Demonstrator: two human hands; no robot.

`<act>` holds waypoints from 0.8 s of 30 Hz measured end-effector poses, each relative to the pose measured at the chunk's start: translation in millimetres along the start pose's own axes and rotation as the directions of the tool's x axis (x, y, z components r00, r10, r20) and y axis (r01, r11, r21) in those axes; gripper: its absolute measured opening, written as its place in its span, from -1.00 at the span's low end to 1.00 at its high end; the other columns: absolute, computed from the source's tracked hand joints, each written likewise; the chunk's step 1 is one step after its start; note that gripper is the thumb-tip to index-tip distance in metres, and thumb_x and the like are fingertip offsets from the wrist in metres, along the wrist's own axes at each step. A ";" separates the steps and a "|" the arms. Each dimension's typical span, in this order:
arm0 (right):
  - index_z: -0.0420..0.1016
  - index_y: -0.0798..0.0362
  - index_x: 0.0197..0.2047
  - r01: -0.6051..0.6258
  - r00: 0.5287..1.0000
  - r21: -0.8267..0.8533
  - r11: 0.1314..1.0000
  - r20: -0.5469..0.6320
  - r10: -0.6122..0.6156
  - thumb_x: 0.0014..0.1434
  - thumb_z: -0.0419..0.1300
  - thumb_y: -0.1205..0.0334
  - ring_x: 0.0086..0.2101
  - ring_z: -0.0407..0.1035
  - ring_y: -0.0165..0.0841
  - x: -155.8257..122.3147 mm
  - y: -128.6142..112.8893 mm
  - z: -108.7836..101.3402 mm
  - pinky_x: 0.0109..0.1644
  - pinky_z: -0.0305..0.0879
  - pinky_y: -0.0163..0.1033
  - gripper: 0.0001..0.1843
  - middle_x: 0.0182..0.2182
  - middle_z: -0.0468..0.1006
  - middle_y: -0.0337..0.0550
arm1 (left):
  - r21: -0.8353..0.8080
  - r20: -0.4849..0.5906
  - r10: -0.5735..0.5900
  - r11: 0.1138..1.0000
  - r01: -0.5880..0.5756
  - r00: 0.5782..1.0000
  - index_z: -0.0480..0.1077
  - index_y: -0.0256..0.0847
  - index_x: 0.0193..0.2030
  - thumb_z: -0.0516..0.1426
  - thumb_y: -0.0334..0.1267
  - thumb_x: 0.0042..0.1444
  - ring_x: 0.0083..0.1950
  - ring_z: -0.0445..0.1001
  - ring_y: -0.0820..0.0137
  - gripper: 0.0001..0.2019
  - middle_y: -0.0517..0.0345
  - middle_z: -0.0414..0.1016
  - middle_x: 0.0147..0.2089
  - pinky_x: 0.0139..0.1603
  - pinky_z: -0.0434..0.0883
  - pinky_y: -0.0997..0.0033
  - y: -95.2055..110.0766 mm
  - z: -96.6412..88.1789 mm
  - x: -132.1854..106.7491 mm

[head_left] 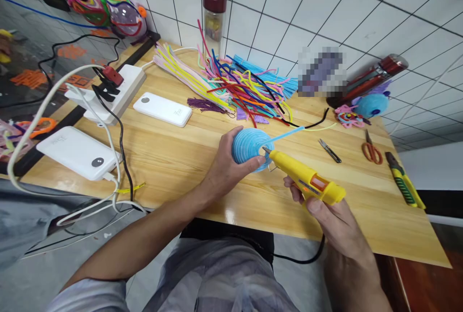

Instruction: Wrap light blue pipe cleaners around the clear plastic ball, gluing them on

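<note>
Ball: round, light-blue coil [248, 148] of wound fuzzy pipe cleaner, ridged in rings, held just above or on the tabletop near the middle of the worktable (contact cannot be told); one straight blue tail [289, 134] juts toward the right.
Left hand: the left hand [229, 160] is curved about the ball, thumb on its near side, fingers on its far left edge.
Right hand: the right hand [327, 215] is wrapped around the grip of a yellow plastic glue gun [296, 169], its metal nozzle at the ball's right side; contact cannot be told.
Stock: tangled multicoloured pipe cleaners [249, 85], fuzzy and thin, beyond the ball.
Tools, right: slim thread snips [330, 151], orange-handled scissors [372, 152], green-and-yellow pliers [403, 182].
Left: two smooth white power banks [162, 109], rounded at the corners.
Worktable: glossy, pale wood-grain top [173, 186].
</note>
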State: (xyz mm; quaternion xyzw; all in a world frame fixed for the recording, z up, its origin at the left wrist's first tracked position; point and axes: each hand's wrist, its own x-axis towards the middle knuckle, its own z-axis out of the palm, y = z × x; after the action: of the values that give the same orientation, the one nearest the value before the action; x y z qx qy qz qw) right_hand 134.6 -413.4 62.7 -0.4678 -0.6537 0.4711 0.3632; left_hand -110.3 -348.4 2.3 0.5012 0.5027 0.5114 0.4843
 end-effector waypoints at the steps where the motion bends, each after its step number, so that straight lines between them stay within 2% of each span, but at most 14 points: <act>1: 0.60 -0.17 0.25 0.002 1.000 0.001 1.000 0.005 -0.002 0.46 0.22 -0.14 -0.21 0.39 -0.22 -0.2 0.5 -0.5 -0.06 0.42 -0.11 -0.58 -0.02 0.60 -0.08 | -0.002 0.002 0.000 1.000 0.000 1.000 0.27 -0.07 0.41 0.47 0.08 -0.01 0.45 0.37 -0.07 -0.12 -0.13 0.35 0.43 0.49 0.34 -0.19 0.0 0.0 0.1; 10: 0.60 -0.16 0.21 -0.009 1.000 -0.009 1.000 0.022 0.009 0.48 0.21 -0.11 -0.13 0.46 -0.18 -1.6 4.4 -2.4 0.10 0.48 -0.05 -0.63 -0.02 0.62 -0.06 | 0.005 0.037 -0.009 1.000 0.009 0.999 0.26 -0.08 0.42 0.47 0.10 -0.01 0.44 0.36 -0.07 -0.09 -0.14 0.33 0.43 0.49 0.33 -0.18 -0.7 -1.2 0.6; 17: 0.61 -0.12 0.21 -0.035 0.999 -0.062 0.997 -0.014 0.034 0.46 0.22 -0.16 -0.15 0.49 -0.16 -3.9 5.1 -2.9 0.08 0.53 -0.01 -0.57 -0.03 0.64 -0.03 | 0.015 0.040 -0.011 1.000 0.010 0.999 0.28 -0.05 0.41 0.48 0.08 -0.01 0.44 0.36 -0.06 -0.12 -0.11 0.34 0.41 0.49 0.33 -0.17 0.5 -1.3 -0.2; 24: 0.61 -0.14 0.26 -0.020 0.999 -0.057 0.998 -0.027 0.018 0.48 0.22 -0.10 -0.08 0.54 -0.17 -7.4 11.7 -5.6 0.17 0.52 -0.02 -0.59 0.03 0.66 -0.05 | 0.014 0.046 -0.034 0.999 0.034 0.998 0.28 -0.08 0.41 0.48 0.08 -0.03 0.42 0.38 -0.07 -0.10 -0.14 0.35 0.40 0.47 0.36 -0.18 1.2 -1.5 -0.1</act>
State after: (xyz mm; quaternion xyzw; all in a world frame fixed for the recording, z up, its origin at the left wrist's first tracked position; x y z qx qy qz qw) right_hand 145.1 -417.5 52.9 -0.4904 -0.6577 0.4494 0.3535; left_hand -111.8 -348.6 3.5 0.5074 0.5033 0.4880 0.5011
